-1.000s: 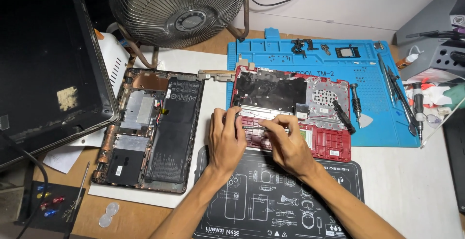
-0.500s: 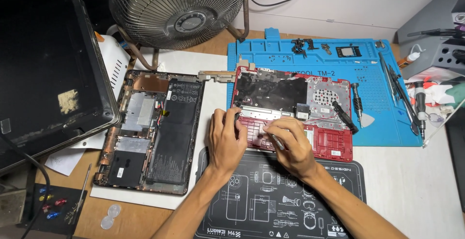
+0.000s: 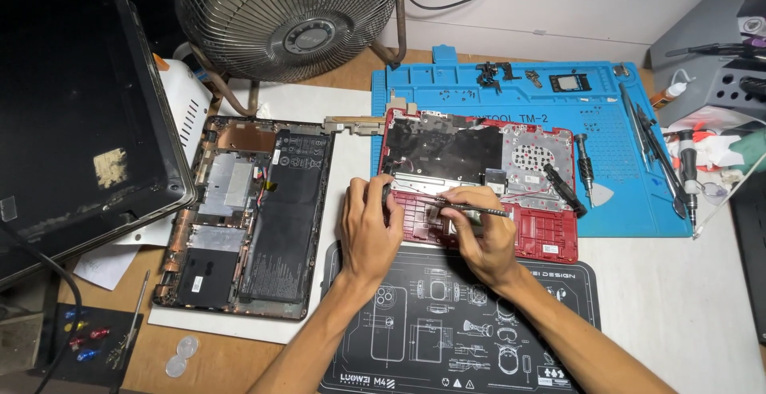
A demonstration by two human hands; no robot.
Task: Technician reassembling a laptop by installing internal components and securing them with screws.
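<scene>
The red laptop shell (image 3: 479, 178) lies just ahead of both hands. The left hand (image 3: 369, 226) presses flat on its near edge, fingers loosely curled, holding nothing; the right hand (image 3: 479, 238) pinches a thin screwdriver (image 3: 471, 209) over it.

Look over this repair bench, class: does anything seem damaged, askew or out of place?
Yes. The dark laptop lid at far left has a scuffed, pale patch where its surface is worn away, and it lies tilted across papers. Two coins sit loose near the opened black laptop base. The red laptop shell under the left hand and right hand looks orderly.
</scene>
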